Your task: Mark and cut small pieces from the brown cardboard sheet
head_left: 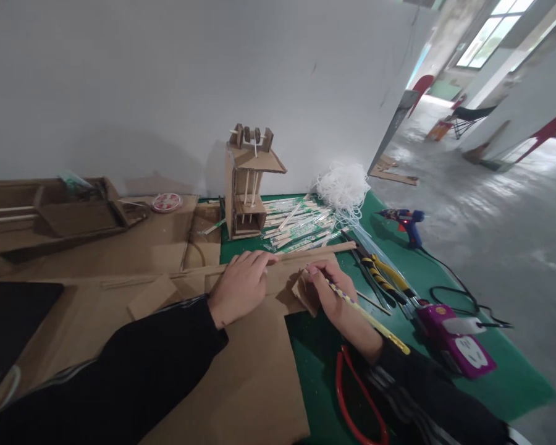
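Observation:
My right hand (333, 290) is closed around a yellow patterned pencil (375, 321). Its tip end points left, close to a small bent cardboard piece (304, 295) beside my fingers. My left hand (244, 278) lies palm down on the cardboard, fingers stretched forward, with its fingertips at the near end of a narrow cardboard strip (324, 250). Beneath both hands spreads a large cardboard sheet (250, 383). Whether the pencil tip touches the cardboard I cannot tell.
A cardboard tower (245, 185) with sticks stands by the wall. Behind lie wrapped sticks (301, 222) and white string (343, 188). At right are yellow-black pliers (389, 275), a glue gun (405, 222) and a purple power strip (456, 340). Red handles (340, 383) lie in front.

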Demonstrator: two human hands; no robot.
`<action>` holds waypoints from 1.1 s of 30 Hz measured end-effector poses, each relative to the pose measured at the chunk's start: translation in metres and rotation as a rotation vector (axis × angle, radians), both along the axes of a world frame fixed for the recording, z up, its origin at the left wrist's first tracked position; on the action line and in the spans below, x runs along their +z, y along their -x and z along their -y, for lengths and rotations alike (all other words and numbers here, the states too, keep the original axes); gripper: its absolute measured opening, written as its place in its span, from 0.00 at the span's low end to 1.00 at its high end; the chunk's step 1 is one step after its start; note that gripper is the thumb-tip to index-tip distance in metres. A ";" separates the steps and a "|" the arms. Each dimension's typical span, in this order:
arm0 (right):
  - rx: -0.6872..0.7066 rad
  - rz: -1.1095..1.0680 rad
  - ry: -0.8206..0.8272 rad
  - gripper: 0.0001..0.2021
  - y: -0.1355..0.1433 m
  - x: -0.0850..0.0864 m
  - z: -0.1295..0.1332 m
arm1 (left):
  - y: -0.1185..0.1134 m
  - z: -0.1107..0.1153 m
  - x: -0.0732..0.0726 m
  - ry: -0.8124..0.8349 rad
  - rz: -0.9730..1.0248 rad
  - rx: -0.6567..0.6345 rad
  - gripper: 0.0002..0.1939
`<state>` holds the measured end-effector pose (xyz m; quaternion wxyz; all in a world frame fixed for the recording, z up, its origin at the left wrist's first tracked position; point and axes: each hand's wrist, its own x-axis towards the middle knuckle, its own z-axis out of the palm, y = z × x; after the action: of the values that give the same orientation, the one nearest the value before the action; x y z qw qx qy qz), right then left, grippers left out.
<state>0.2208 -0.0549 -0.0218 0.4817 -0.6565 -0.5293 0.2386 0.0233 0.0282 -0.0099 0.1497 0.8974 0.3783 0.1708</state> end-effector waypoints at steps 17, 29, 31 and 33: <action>0.299 0.528 -0.007 0.27 0.002 0.004 0.014 | 0.044 -0.018 0.089 0.153 -0.150 -0.064 0.20; 0.229 0.679 0.000 0.26 -0.025 0.019 0.033 | 0.143 0.004 0.078 0.137 -0.510 0.079 0.48; 0.147 0.708 -0.007 0.25 -0.046 0.020 0.045 | 0.151 0.011 0.068 0.145 -0.529 0.113 0.52; 0.081 0.726 0.030 0.24 -0.068 0.015 0.057 | 0.156 0.016 0.061 0.153 -0.529 0.122 0.51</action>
<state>0.2883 -0.1120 -0.0068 0.2428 -0.6838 -0.6879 0.0166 -0.1323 0.0127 0.0511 0.1024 0.8724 0.4695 -0.0894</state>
